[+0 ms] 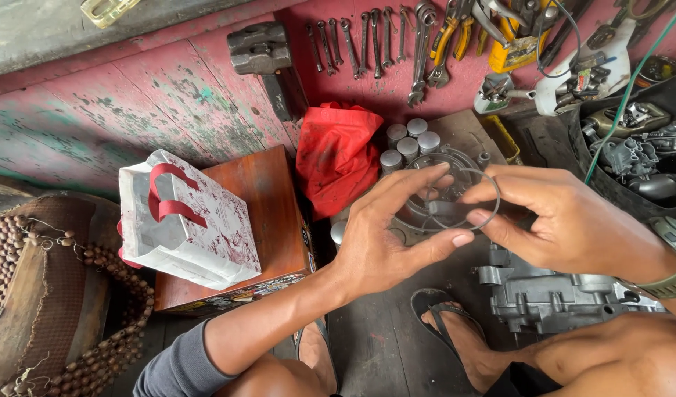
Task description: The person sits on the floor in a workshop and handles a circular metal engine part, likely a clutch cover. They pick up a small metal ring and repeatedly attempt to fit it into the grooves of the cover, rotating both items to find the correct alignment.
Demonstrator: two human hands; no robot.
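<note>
Head cam looking straight down: both hands are up in front, working one thin metal ring (455, 213). Left hand (386, 239) has its fingers fanned out wide, with the fingertips resting on the ring's left side and thumb under the lower edge. Right hand (566, 220) is pinching the ring's right edge between thumb and forefinger, other fingers loosely curled. So the ring sits in the air between the two hands, right above the grey engine casing (551, 294) lying on the wooden floor (382, 345) next to a sandalled foot (455, 331).

Just behind the ring there's a cluster of small grey-capped round canisters (408, 143) on a wooden surface (463, 132), and a crumpled red cloth (336, 154) leaning against the wall beside them.

Further left, a white paper bag with red ribbon handles and a red speckled pattern (184, 220) lies tilted on a reddish-brown box (268, 198).

On the worn red wall (169, 95) hangs a row of spanners (360, 44), pliers with yellow handles (452, 33) and a heavy hammer (268, 62). Far right, a black tub (595, 176) holds greasy metal parts. Bottom left is a beaded seat cover (51, 294).
</note>
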